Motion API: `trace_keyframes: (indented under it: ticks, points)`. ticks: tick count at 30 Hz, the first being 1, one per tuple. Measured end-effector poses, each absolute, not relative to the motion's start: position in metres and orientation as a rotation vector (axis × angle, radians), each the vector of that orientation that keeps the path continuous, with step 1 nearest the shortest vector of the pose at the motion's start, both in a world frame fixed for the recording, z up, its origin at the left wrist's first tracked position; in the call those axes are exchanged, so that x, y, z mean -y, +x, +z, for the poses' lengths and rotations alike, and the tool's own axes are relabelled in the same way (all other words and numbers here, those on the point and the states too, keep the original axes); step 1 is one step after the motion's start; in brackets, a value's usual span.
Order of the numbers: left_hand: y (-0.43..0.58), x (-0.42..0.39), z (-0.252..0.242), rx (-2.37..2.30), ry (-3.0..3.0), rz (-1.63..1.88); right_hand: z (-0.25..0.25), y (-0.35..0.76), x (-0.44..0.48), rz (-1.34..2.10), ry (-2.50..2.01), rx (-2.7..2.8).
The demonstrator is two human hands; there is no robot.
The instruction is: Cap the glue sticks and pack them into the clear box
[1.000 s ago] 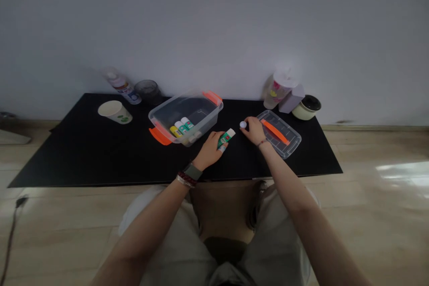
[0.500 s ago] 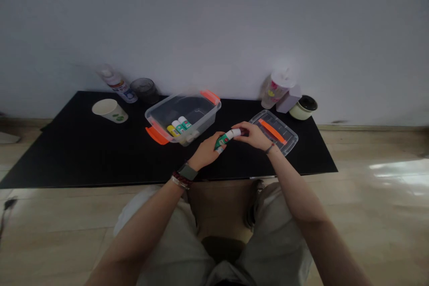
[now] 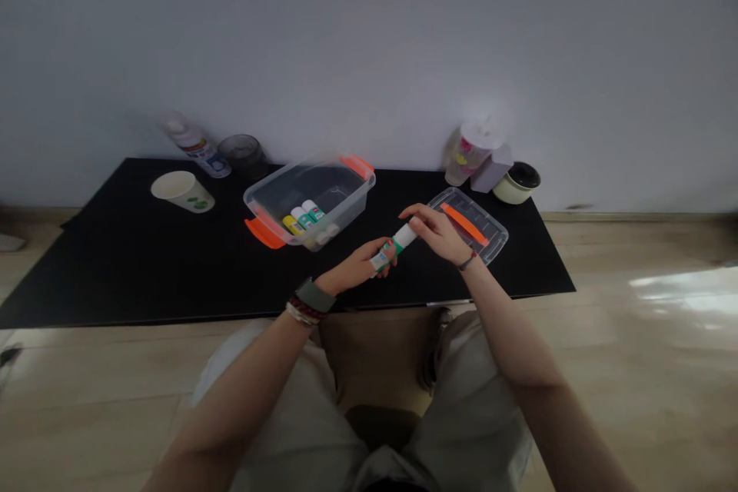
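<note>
A green-and-white glue stick (image 3: pixel 385 254) with its white cap (image 3: pixel 404 235) on lies tilted in my left hand (image 3: pixel 360 265), whose fingers wrap round its body. At the cap's end is my right hand (image 3: pixel 441 234), its index finger stretched out over the cap and its thumb by the tip. Those fingers are apart and not closed round the cap. To the left, a clear plastic box (image 3: pixel 346 207) with orange latches holds several glue sticks (image 3: pixel 304 217), one of them yellow. The clear lid (image 3: pixel 496 238) with an orange handle lies flat beyond my right hand.
On the black table (image 3: pixel 173 269), a paper cup (image 3: pixel 187 192) lies tipped at the left. Behind it are a spray bottle (image 3: pixel 201 154) and a dark cup (image 3: pixel 245 157). A clear tumbler (image 3: pixel 461 161), a pale box (image 3: pixel 491 169) and a cream pot (image 3: pixel 515 188) stand back right.
My right hand's fingers have opened from their pinch on the cap. The glue stick has tilted more steeply in my left hand, which has shifted slightly left and down.
</note>
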State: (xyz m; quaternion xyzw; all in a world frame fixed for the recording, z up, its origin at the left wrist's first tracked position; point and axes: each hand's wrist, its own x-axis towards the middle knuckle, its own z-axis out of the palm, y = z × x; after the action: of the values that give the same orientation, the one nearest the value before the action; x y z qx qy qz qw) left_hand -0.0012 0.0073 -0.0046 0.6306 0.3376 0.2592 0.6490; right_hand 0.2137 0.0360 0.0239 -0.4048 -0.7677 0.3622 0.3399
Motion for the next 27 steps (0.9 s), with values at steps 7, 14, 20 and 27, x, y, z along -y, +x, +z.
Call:
trace_keyframes:
  ticks: [7,14,20,27]
  points:
    - [0.004,-0.001,-0.001,-0.726,1.436,0.628,0.027,0.19,-0.017,0.693,-1.248,2.092]
    - [0.007,-0.002,-0.006,-0.926,1.728,0.692,0.013,0.171,-0.014,0.496,-1.51,1.963]
    - [0.008,0.004,-0.008,-1.263,2.053,0.595,0.004,0.159,-0.011,0.453,-1.814,1.915]
    - [0.002,-0.004,-0.001,-0.995,1.805,0.567,0.013,0.169,-0.008,0.551,-1.593,1.954]
